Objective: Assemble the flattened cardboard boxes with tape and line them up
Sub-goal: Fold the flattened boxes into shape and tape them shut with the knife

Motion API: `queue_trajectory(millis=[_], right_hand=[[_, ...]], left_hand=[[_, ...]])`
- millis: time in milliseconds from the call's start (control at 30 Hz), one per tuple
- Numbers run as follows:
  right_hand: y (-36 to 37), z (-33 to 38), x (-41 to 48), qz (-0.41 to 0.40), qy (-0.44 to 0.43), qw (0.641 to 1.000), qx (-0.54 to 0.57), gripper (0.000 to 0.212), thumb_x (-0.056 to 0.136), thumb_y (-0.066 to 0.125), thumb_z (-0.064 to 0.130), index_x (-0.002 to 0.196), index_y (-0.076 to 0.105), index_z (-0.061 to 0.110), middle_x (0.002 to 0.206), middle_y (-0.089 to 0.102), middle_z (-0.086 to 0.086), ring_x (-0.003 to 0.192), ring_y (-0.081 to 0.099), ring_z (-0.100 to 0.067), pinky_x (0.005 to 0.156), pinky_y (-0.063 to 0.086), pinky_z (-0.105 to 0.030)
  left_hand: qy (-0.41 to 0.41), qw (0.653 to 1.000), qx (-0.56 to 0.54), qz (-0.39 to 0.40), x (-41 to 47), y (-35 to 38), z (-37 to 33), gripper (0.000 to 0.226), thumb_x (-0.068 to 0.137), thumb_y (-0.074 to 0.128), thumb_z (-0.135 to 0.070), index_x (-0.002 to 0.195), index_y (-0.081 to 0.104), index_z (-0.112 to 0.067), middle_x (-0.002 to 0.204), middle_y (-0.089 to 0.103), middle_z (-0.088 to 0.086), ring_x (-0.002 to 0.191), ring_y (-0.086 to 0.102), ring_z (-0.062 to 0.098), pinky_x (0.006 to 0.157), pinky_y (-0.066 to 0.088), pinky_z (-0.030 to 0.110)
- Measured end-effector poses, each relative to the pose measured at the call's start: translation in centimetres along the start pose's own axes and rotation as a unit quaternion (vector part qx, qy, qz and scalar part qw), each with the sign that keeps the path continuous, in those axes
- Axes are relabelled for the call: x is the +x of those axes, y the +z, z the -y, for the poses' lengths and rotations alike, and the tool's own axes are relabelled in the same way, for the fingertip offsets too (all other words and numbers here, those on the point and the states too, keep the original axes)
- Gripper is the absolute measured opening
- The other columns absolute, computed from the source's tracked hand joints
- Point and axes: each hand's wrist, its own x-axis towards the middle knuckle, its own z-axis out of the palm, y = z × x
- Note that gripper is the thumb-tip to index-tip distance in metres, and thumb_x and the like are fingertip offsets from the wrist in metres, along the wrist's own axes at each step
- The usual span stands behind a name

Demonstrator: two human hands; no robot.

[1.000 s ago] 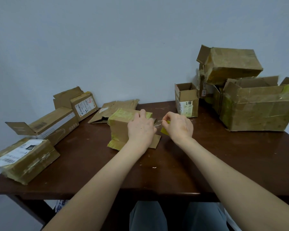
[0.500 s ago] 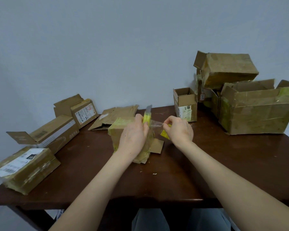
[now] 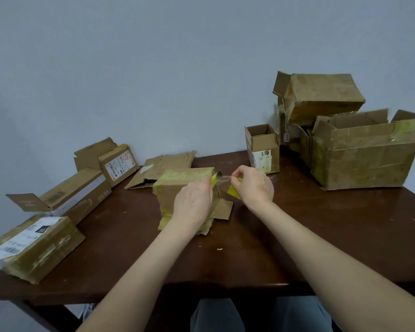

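Box (image 3: 177, 188) stands mid-tabletop (image 3: 297, 236), wrapped in yellowish tape, with one loose flap (image 3: 223, 208) lying flat at its right end. Your left hand (image 3: 194, 204) lies against that end, fingers curled round a yellow knife (image 3: 215, 179) with its blade tip up. Your right hand (image 3: 252, 185) pinches a clear tape strip (image 3: 224, 183) stretched toward the blade. You cannot tell what the yellow piece beneath it is, possibly the roll.

Risks:
- The blade sits just beside your right fingertips, so a slip under tension could cut you.
- Slack tape would probably fold onto itself instead of parting.
- The box looks light, so a hard pull may tip or drag it.
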Motion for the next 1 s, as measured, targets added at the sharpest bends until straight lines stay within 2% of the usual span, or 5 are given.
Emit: queue_trajectory(millis=[167,400,700,867,1000], right_hand=[[0.0,-0.1,0.2,-0.002,0.004,1.0,-0.002,0.015,0.095,0.052,0.035,0.097,0.066,0.03,0.095,0.068,0.0,0.089,0.061,-0.022,0.066,0.044,-0.029],[0.1,0.1,0.0,-0.002,-0.01,1.0,-0.012,0.015,0.095,0.052,0.034,0.097,0.067,0.03,0.094,0.068,0.001,0.082,0.058,-0.019,0.065,0.045,-0.029],[0.1,-0.1,-0.3,-0.004,-0.006,1.0,0.005,0.015,0.094,0.052,0.036,0.095,0.066,0.03,0.091,0.066,0.001,0.088,0.06,-0.021,0.067,0.046,-0.03],[-1.2,-1.0,0.0,-0.026,0.031,0.997,0.065,0.016,0.094,0.054,0.039,0.095,0.066,0.029,0.085,0.057,0.004,0.08,0.051,-0.017,0.066,0.043,-0.028],[-2.8,-3.4,1.1,-0.052,0.045,0.99,0.126,0.015,0.092,0.057,0.038,0.093,0.067,0.027,0.091,0.061,0.002,0.086,0.053,-0.019,0.069,0.04,-0.028]], left_hand=[[0.019,0.999,-0.012,-0.022,-0.3,0.0,-0.1,0.04,0.1,0.035,-0.022,0.139,0.042,-0.022,0.094,0.064,0.007,0.084,0.06,0.03,0.068,0.05,0.04],[-0.004,1.0,0.015,0.012,0.3,0.6,-0.2,0.038,0.099,0.036,-0.017,0.135,0.046,-0.021,0.089,0.065,0.008,0.081,0.062,0.03,0.061,0.048,0.036],[-0.009,0.999,0.027,0.022,0.8,1.1,-0.2,0.041,0.099,0.036,-0.016,0.139,0.043,-0.022,0.095,0.066,0.009,0.086,0.062,0.031,0.063,0.046,0.036],[-0.049,0.996,0.042,0.063,1.0,2.2,1.3,0.045,0.097,0.039,-0.007,0.138,0.044,-0.023,0.102,0.065,0.01,0.09,0.061,0.031,0.061,0.043,0.035],[-0.035,0.997,-0.054,0.037,-1.1,2.8,2.2,0.039,0.1,0.038,-0.018,0.139,0.044,-0.021,0.096,0.066,0.007,0.086,0.061,0.027,0.065,0.044,0.035]])
